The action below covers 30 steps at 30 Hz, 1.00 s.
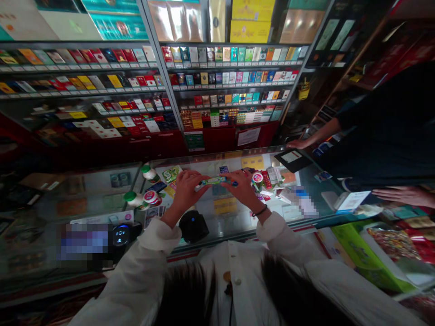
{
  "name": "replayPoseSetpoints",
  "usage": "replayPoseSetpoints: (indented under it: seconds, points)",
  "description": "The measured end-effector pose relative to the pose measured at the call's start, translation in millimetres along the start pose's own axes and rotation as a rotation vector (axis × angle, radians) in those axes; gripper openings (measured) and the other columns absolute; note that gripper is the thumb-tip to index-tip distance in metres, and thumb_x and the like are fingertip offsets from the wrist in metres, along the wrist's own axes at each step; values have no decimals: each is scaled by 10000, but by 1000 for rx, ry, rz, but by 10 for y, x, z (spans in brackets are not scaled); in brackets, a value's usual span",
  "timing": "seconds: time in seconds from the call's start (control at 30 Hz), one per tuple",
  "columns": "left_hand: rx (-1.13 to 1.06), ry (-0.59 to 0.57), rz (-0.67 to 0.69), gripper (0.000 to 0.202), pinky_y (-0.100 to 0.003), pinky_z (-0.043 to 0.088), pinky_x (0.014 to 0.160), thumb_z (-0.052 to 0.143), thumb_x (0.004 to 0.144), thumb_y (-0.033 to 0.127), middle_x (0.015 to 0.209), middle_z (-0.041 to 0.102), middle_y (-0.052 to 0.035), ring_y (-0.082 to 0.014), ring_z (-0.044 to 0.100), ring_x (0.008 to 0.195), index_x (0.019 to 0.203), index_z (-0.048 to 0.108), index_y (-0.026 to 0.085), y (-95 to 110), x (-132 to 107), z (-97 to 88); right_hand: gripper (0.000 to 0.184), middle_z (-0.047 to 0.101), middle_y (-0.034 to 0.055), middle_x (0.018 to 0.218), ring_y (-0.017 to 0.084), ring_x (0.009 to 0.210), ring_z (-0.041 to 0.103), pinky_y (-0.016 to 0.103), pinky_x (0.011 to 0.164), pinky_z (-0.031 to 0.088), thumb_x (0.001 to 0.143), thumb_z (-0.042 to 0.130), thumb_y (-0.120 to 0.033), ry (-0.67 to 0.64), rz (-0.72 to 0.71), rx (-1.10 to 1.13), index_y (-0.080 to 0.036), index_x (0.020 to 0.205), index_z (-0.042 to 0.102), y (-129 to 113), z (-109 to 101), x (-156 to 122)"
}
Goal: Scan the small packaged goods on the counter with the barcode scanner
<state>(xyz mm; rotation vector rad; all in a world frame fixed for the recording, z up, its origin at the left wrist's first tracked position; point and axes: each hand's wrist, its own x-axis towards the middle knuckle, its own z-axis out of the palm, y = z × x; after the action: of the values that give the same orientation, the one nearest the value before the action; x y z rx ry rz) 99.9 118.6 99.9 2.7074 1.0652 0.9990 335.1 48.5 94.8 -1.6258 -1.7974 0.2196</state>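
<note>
Above the glass counter [217,226], a slim green pack of chewing gum [214,180] is stretched level between my two hands. My left hand [186,189] pinches its left end, and my right hand [243,184] grips the other end with thumb and fingers. Left of my hands stand two white bottles with green caps, the upper bottle [148,172] and the lower bottle [133,199], beside a round red-and-white tub [152,197]. Near my right hand sit another round tub [257,177] and several small colourful packets [267,180]. Below my left wrist lies a black object [193,226].
Shelves of cigarette packs [234,78] fill the wall beyond the counter. At right a person in dark clothing [390,117] rests a hand [299,143] by a black pad [292,158]. A white stand [351,201], a green box [360,249] and a lit round device [121,234] are nearby.
</note>
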Motion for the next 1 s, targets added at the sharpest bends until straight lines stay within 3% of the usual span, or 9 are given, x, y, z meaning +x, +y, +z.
replayPoseSetpoints:
  seconds: [0.3,0.63,0.87,1.0]
  points:
    - [-9,-16,55,285,-498,360,1048,651,944,513,1027,790,-45,-278,642,1051,1111,766,313,90,79,84,298,725,0,1280,225,1231,533,445,1150,154,1017,586,-472,16,14,-82,-375,1263,723,63,-153,-115]
    - [-52,-28,6,277,-483,361,1057,623,972,477,1009,783,-42,-257,643,1045,1143,761,308,204,92,62,260,767,-8,1186,224,1172,563,432,1117,192,1007,603,-480,35,14,-88,-377,1188,760,174,-204,-116]
    - [-88,-43,-20,273,-447,366,1046,609,987,474,1048,791,-25,-234,649,1058,1146,776,327,140,33,-52,221,797,12,1091,243,1112,645,487,1128,301,963,673,-478,45,31,190,-334,1059,810,130,-149,-61]
    - [-117,-108,-60,277,-449,366,1058,627,979,464,1119,793,-29,-238,633,1121,1174,771,331,42,-15,-91,308,787,31,1159,252,1112,687,451,1054,474,921,703,-482,-108,32,476,-306,1158,789,129,-43,-58]
